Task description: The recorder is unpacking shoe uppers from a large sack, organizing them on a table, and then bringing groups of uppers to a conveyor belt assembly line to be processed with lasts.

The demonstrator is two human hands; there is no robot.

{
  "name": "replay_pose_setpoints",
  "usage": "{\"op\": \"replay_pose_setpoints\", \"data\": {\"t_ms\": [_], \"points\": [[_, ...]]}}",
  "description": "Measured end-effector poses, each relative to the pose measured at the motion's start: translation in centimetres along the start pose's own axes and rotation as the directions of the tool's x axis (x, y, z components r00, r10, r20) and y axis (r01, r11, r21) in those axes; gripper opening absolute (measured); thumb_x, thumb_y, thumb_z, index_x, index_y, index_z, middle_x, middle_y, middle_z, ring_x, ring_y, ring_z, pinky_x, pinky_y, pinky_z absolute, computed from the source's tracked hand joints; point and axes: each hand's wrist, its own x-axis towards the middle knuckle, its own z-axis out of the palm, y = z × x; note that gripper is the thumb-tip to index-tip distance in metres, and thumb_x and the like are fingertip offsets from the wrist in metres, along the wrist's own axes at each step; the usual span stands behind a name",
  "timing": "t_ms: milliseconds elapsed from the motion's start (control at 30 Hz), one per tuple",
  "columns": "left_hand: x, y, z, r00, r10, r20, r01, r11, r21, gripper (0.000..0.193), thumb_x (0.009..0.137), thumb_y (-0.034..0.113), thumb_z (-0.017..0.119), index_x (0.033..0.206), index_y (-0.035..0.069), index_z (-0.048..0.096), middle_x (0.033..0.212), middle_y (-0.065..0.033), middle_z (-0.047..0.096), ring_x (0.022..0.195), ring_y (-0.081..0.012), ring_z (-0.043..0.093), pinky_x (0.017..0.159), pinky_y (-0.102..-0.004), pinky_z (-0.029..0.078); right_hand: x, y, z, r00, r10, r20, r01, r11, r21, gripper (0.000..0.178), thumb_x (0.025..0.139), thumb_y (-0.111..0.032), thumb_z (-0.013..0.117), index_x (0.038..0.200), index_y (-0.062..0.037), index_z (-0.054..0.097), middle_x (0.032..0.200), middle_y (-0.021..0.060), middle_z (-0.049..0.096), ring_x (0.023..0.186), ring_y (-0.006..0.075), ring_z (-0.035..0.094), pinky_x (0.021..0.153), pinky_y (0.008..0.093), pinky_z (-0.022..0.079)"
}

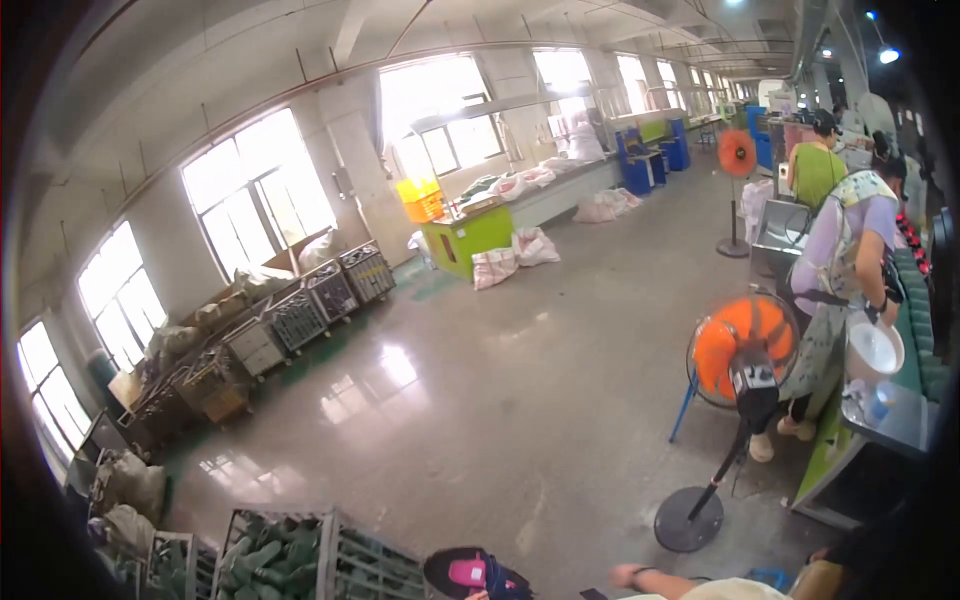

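At the lower edge, a forearm with a dark wristband comes in from the right. Its hand, seemingly my right hand (627, 575), is small and partly cut off, and its finger pose is unclear. A small dark flat piece (594, 594) lies just left of it. Further left is a rounded black and navy item with a bright pink patch (467, 571), of a kind I cannot make out. A sliver of skin below it may be my left hand (478, 595); its fingers are mostly out of frame.
Metal-barred carts (330, 560) hold dark green shoe-last-like pieces at lower left. An orange pedestal fan (745, 350) stands right of middle; another orange fan (737, 153) stands farther back. A person in a patterned apron (835, 240) works beside a white bucket (873, 350). Windows and carts line the left wall.
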Motion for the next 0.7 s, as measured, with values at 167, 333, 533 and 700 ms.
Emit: {"op": "replay_pose_setpoints", "data": {"t_ms": [167,333,533,700], "points": [[17.1,3.7,-2.8,0.998,0.034,0.044,-0.026,0.984,-0.176,0.015,0.082,0.004,0.040,0.082,0.003,0.056,0.069,-0.0093,0.057,0.062,-0.0233,0.054,0.058,-0.0332,0.045,14.9,-25.5,-24.4,0.943,-0.331,-0.047,0.329,0.892,0.311,0.045,0.071,-0.009,0.055,0.115,-0.0063,0.046,0.098,0.0156,0.059,0.087,0.0287,0.057,0.076,0.0380,0.044],[34.9,10.2,-0.7,0.871,0.302,0.389,-0.415,0.875,0.251,0.028,0.085,0.012,0.044,0.109,0.001,0.053,0.096,-0.0168,0.061,0.088,-0.0243,0.059,0.078,-0.0363,0.046,24.4,-19.8,-33.0,0.864,-0.124,-0.488,0.317,0.887,0.337,0.023,0.074,-0.013,0.049,0.095,-0.0061,0.056,0.088,0.0177,0.060,0.081,0.0324,0.058,0.071,0.0381,0.046],[52.1,20.8,2.1,0.818,0.225,0.529,-0.102,0.963,-0.251,0.021,0.081,0.000,0.041,0.089,0.005,0.059,0.060,-0.0049,0.054,0.046,-0.0130,0.048,0.040,-0.0279,0.038,30.7,-6.3,-42.3,0.846,0.095,-0.525,0.118,0.926,0.359,0.024,0.071,-0.022,0.062,0.089,-0.0068,0.059,0.082,0.0139,0.060,0.076,0.0272,0.058,0.066,0.0363,0.046],[65.5,24.7,7.4,0.606,0.425,0.673,-0.410,0.891,-0.194,0.027,0.078,0.000,0.043,0.098,0.005,0.060,0.069,-0.0041,0.059,0.059,-0.0136,0.052,0.051,-0.0286,0.041,34.8,-1.6,-52.0,0.760,0.091,-0.644,0.317,0.813,0.488,0.043,0.074,-0.024,0.066,0.108,-0.0028,0.049,0.088,0.0118,0.059,0.082,0.0232,0.057,0.069,0.0332,0.046]]}}
